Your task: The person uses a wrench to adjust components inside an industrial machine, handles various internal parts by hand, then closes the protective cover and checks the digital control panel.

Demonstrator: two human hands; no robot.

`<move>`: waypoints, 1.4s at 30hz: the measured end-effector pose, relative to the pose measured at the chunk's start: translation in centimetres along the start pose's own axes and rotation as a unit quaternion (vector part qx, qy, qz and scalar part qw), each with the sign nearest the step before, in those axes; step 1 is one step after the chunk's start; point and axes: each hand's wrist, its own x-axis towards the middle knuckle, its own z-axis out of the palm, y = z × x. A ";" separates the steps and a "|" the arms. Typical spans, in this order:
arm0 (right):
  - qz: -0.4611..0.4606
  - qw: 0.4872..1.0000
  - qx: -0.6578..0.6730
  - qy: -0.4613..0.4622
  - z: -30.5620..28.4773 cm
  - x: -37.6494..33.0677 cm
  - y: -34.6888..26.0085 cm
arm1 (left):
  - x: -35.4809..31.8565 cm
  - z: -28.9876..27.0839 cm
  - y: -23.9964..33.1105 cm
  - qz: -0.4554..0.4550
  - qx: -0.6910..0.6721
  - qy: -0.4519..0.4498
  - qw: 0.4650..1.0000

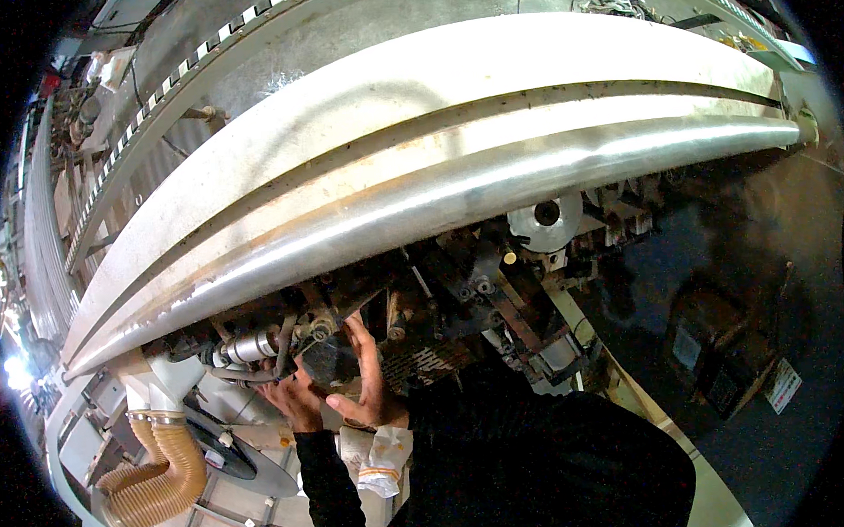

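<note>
- No text I can read on my feed.
- White printed card [783,386] at dark box's [735,322] lower right edge: print too small for me.

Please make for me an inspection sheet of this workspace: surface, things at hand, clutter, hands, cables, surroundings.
Surface: dark, grimy-looking machine parts under a silver bar.
Things at hand: dark block, between the hands.
Clutter: white cloth with orange stripes, between the sleeves.
Hands: left hand and right hand at the block; grip unclear.
Cables: no clear cable near the hands; tan ridged hoses at lower left.
Surroundings: long white panel beyond the bar.
</note>
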 end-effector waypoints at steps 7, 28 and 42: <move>-0.034 0.999 -0.007 -0.011 -0.4 0.4 -0.1 | 1.8 -0.6 2.0 -0.143 -0.092 -0.048 0.984; -0.145 0.945 -0.234 -0.176 -10.4 -15.7 1.3 | -5.9 -8.6 7.5 -0.024 -0.184 0.167 0.968; 0.039 0.919 -0.327 0.216 -37.9 -22.0 7.3 | -24.5 -7.4 7.9 0.005 -0.218 0.145 0.965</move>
